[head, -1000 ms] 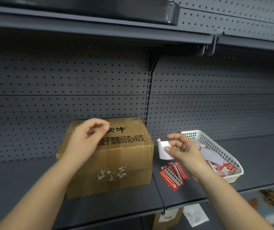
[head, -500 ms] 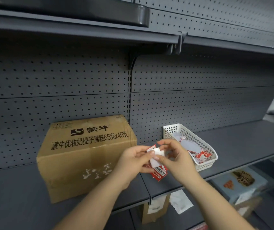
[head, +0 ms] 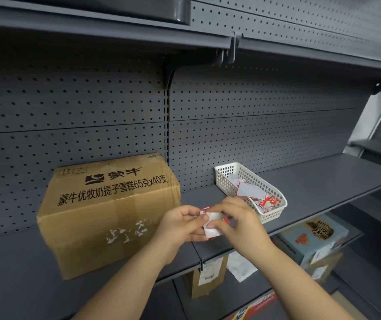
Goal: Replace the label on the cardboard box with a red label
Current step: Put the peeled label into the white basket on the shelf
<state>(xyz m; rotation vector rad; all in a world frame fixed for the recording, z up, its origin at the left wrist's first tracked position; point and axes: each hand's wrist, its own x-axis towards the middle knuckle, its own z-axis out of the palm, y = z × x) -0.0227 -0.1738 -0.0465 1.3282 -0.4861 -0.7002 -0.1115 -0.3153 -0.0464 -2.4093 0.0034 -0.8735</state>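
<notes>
A brown cardboard box (head: 106, 211) with black print stands on the grey shelf (head: 312, 181), left of centre. White torn label scraps (head: 127, 232) mark its front face. To its right, my left hand (head: 180, 225) and my right hand (head: 240, 220) meet over the shelf, both pinching a small label (head: 212, 225) whose white back faces me, with red edges showing. Red labels that lay on the shelf are hidden behind my hands.
A white plastic basket (head: 275, 199) with several red-and-white labels sits on the shelf right of my hands. A pegboard wall stands behind, another shelf overhead. Boxes and paper tags (head: 210, 271) lie on the lower shelf below.
My left hand left the top of the box and joined my right hand on the label. The view shifted right, so the box sits further left.
</notes>
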